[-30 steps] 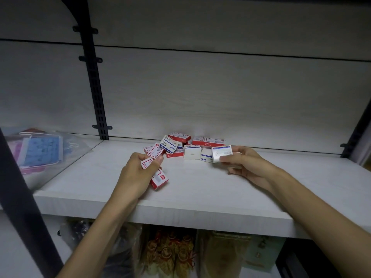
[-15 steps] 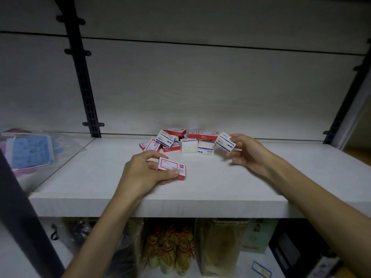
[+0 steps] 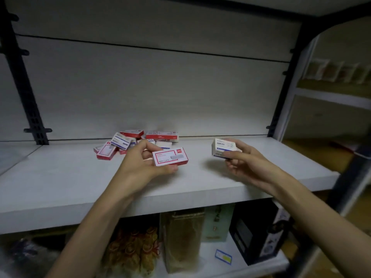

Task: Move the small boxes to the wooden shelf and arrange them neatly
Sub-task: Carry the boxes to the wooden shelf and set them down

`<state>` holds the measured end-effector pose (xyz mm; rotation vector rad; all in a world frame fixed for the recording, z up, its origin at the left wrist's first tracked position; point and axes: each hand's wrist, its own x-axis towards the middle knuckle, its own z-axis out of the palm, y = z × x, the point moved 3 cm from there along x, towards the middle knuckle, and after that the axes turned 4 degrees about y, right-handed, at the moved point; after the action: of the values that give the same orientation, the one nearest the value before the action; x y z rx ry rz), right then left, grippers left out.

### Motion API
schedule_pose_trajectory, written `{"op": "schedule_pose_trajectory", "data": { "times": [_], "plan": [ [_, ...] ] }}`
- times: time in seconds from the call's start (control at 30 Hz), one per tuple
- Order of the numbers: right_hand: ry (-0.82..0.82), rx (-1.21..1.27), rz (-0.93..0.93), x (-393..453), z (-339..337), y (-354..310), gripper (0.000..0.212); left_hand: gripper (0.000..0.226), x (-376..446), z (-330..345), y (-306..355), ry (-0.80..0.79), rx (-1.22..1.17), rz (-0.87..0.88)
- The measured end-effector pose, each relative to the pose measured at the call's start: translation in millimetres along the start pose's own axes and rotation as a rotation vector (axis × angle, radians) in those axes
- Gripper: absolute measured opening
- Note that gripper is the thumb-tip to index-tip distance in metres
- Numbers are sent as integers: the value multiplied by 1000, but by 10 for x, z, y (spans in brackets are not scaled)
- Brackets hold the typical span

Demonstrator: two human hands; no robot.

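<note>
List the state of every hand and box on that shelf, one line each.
left hand: holds the red-edged box, thumb under it, fingers behind.
red-edged box: lifted above the shelf, printed face toward the camera.
right hand: grips the blue-and-white box.
blue-and-white box: held up off the shelf, tilted.
pile of small boxes: jumbled at the back, overlapping, not lined up.
wooden shelf: bears the pile.

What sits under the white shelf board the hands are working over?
Under the shelf board a lower shelf holds a brownish bag, golden-orange packets, a dark box and a small blue-and-yellow label. The arms and the board's front edge hide the rest.
</note>
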<state>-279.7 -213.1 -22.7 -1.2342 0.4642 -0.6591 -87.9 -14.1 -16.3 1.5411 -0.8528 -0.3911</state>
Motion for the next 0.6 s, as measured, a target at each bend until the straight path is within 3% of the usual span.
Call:
{"op": "schedule_pose_trajectory", "data": {
  "times": [0.37,0.6],
  "plan": [
    [77,-140,-69,-1442,-1854,-514,52,46,-629,2375,550,-317,-21,124],
    [197,-180,-103,-2128,-3153,-932,54,43,-1087,3966,840,-405,-22,181]
  ]
}}
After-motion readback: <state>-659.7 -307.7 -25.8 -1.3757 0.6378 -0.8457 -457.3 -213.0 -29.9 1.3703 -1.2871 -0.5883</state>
